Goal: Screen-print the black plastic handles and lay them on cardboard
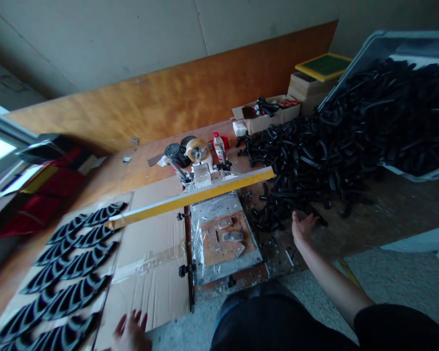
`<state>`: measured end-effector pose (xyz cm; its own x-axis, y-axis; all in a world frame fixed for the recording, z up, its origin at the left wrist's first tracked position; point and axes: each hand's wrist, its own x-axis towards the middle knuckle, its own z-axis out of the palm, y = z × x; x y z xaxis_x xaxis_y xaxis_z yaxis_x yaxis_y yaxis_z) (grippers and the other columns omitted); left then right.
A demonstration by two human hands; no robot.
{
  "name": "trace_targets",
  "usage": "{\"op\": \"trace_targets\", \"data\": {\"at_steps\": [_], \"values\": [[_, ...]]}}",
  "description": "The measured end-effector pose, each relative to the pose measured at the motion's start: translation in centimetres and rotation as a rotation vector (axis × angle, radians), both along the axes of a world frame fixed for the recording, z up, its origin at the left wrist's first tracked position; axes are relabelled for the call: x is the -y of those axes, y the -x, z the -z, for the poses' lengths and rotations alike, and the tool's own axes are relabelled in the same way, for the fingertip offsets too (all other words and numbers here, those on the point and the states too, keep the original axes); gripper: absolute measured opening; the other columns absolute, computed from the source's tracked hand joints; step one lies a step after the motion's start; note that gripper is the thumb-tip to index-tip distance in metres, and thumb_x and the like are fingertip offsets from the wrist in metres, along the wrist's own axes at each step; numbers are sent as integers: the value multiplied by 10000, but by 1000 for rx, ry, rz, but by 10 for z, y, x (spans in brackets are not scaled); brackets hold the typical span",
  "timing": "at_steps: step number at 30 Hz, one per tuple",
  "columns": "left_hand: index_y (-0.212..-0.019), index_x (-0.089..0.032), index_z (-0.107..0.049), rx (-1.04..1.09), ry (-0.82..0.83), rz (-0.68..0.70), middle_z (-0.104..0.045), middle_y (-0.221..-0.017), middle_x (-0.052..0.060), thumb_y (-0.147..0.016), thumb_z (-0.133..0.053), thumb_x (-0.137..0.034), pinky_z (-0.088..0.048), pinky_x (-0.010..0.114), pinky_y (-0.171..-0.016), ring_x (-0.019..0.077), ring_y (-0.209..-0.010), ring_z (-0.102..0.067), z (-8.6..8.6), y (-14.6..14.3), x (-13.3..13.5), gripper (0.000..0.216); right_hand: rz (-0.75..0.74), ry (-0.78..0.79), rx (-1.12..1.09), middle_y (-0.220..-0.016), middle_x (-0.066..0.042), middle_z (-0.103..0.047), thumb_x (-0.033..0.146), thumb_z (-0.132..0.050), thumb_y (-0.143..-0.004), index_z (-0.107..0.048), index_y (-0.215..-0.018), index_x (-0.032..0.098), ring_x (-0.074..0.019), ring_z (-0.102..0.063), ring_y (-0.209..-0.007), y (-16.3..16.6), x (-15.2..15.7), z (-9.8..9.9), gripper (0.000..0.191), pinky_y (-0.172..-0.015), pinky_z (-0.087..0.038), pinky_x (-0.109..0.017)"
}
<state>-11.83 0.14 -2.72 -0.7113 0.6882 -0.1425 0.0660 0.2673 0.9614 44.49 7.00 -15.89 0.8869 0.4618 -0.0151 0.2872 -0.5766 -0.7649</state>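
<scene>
My left hand (130, 332) is at the bottom edge, over the cardboard sheet (146, 287), fingers apart and nothing in it. To its left, rows of black curved plastic pieces (75, 292) lie side by side. My right hand (303, 226) reaches to the near edge of a heap of similar black curved pieces (296, 156). Its fingers are spread, and one piece lies close by the fingertips. Between my hands sits a metal plate (225, 243) bearing a brown board with a small shaped holder (233, 236). A long yellow-sided frame (193, 197) slants above the plate.
A clear plastic bin (420, 175) full of black pieces tips toward the heap. Behind stand a bottle (218, 146), a roll of tape (197, 150), an open carton (263, 124) and a yellow-rimmed green screen (324, 67). Red and black bundles (47, 190) are at the left.
</scene>
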Motion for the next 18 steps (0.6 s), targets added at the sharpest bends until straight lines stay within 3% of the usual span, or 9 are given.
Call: {"op": "trace_targets", "data": {"at_steps": [2, 4, 7, 8, 10, 12, 13, 15, 18], "values": [[-854, -248, -481, 134, -15, -175, -558, -842, -5, -659, -715, -321, -471, 539, -982, 233, -957, -635, -2, -8, -39, 313, -62, 29, -10, -1507, -326, -282, 560, -456, -843, -260, -1465, -55, -413, -202, -1444, 7, 5, 1, 897, -1152, -244, -531], [-891, -229, -541, 151, -69, -80, -590, -878, -1, -638, -719, -320, -527, 436, -889, 185, -886, -638, -16, -23, -78, 323, -90, 50, 79, -1469, -312, -354, 519, -488, -833, -293, -1454, -47, -405, -259, -1419, 10, 12, -5, 863, -1146, -252, -526], [-970, -199, -607, 96, -185, 138, -631, -890, 14, -689, -703, -388, -534, 280, -693, 139, -787, -634, -53, -55, -126, 352, -167, 8, 317, -1380, -238, -480, 408, -506, -845, -421, -1423, 66, -376, -383, -1334, 13, 14, -32, 677, -1085, -327, -544], [-993, -196, -618, 85, -218, 210, -634, -868, 11, -711, -696, -399, -525, 254, -659, 128, -756, -631, -66, -66, -138, 356, -298, -10, 376, -1333, -197, -529, 338, -491, -853, -499, -1379, 125, -350, -436, -1287, 16, 10, -44, 567, -1063, -356, -533], [-1020, -198, -626, 73, -293, 358, -636, -811, -1, -761, -672, -409, -512, 224, -615, 109, -689, -619, -93, -88, -156, 337, -712, -10, 436, -1234, -118, -610, 183, -446, -842, -651, -1220, 229, -289, -503, -1210, 24, -5, -65, 432, -1040, -397, -484], [-937, -182, -624, 89, -361, 460, -628, -733, -12, -799, -638, -415, -493, 207, -568, 90, -598, -589, -115, -106, -169, 271, -1127, 66, 441, -1170, -69, -659, 78, -438, -783, -730, -1053, 277, -251, -511, -1198, 34, -26, -79, 445, -1039, -410, -442], [-878, -175, -614, 107, -387, 491, -622, -694, -16, -810, -623, -418, -479, 200, -543, 84, -558, -570, -123, -114, -174, 253, -1263, 120, 445, -1155, -59, -672, 53, -454, -749, -744, -998, 280, -249, -502, -1209, 38, -37, -82, 444, -1048, -402, -441], [-789, -167, -591, 146, -415, 533, -613, -637, -15, -819, -600, -427, -456, 192, -506, 80, -515, -550, -133, -124, -183, 262, -1397, 218, 444, -1115, -57, -694, 42, -494, -708, -748, -933, 276, -260, -503, -1211, 43, -54, -84, 413, -1077, -365, -474], [-744, -159, -596, 160, -408, 596, -624, -616, 5, -836, -569, -470, -453, 196, -494, 88, -511, -557, -134, -131, -190, 326, -1396, 243, 416, -1042, -62, -712, 82, -560, -719, -733, -920, 272, -259, -541, -1162, 41, -67, -83, 326, -1127, -282, -502]]}}
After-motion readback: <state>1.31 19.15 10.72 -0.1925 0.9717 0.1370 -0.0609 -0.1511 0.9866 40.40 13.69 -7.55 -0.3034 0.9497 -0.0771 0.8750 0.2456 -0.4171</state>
